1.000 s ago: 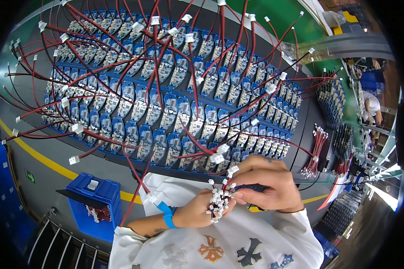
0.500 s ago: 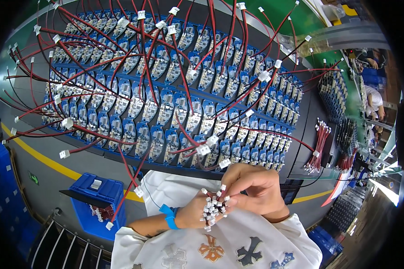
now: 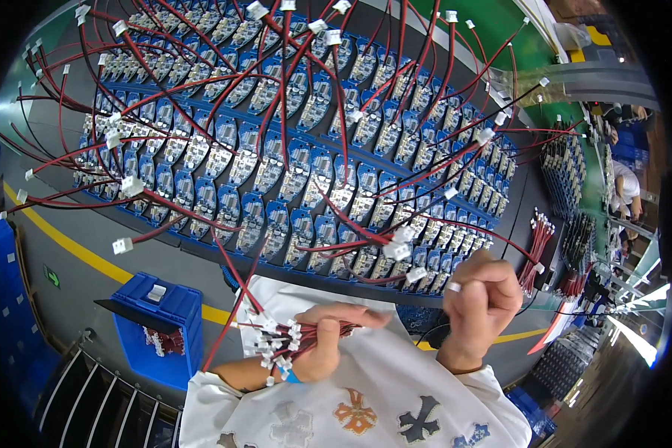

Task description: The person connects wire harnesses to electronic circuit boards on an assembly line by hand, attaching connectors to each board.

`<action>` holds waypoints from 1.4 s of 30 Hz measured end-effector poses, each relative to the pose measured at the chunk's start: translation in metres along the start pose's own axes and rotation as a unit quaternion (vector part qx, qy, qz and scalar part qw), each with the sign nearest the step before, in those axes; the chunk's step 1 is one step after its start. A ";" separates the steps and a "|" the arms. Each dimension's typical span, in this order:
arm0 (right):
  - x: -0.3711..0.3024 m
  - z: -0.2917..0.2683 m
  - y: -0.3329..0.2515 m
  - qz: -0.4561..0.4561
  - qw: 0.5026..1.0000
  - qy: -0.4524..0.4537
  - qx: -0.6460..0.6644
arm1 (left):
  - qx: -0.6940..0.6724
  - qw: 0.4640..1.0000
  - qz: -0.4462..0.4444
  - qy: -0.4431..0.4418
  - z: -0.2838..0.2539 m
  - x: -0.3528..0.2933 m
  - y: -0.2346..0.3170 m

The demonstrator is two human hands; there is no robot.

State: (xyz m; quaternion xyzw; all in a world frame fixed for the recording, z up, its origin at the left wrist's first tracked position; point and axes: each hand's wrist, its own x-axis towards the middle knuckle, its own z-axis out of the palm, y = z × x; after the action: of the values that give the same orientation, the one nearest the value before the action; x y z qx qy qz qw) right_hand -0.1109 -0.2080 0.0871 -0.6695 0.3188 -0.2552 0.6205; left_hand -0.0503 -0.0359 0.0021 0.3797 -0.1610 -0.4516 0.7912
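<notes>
My left hand [image 3: 322,351] is closed around a bundle of red and black cables [image 3: 345,328], low in front of my white top. Their small white connectors [image 3: 280,345] fan out to the left of it. To the right, near the front edge of the board panels, my right hand [image 3: 485,299] is raised in a pinch. A white connector [image 3: 454,287] shows at its fingertips; any wire behind it is hidden. Blue circuit boards [image 3: 276,231] lie in several rows beyond my hands. Red and black cables with white plugs rise and arch from many of them.
A blue bin [image 3: 153,362] with cables inside stands at the lower left, beside a metal rack [image 3: 101,403]. At the right lie a loose cable bundle [image 3: 537,250] and stacked circuit boards [image 3: 564,172]. People work farther off at the right.
My right hand has moved right, away from the left hand, with a white connector in its fingers. My left hand has turned, so the bundle's connectors point left. The whole view has shifted slightly.
</notes>
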 end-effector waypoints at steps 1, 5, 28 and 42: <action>0.006 0.000 0.002 -0.053 0.991 -0.047 -0.111 | -0.008 1.000 -0.024 0.002 -0.005 -0.004 -0.001; 0.019 0.014 0.006 -0.115 0.915 -0.199 -0.332 | -0.024 0.998 -0.054 0.004 -0.008 -0.003 0.001; 0.042 0.054 -0.011 -0.196 0.641 -0.441 -0.597 | 0.010 0.986 -0.165 -0.037 -0.009 0.004 0.016; 0.020 0.041 -0.021 -0.028 0.921 -0.357 -0.153 | 0.184 0.975 0.030 -0.121 -0.007 -0.007 -0.017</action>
State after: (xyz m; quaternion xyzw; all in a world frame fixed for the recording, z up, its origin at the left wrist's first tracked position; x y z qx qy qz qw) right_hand -0.0645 -0.1950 0.1025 -0.8116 0.0922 0.0356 0.5758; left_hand -0.0600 -0.0322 -0.0149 0.4565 -0.3472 -0.4331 0.6953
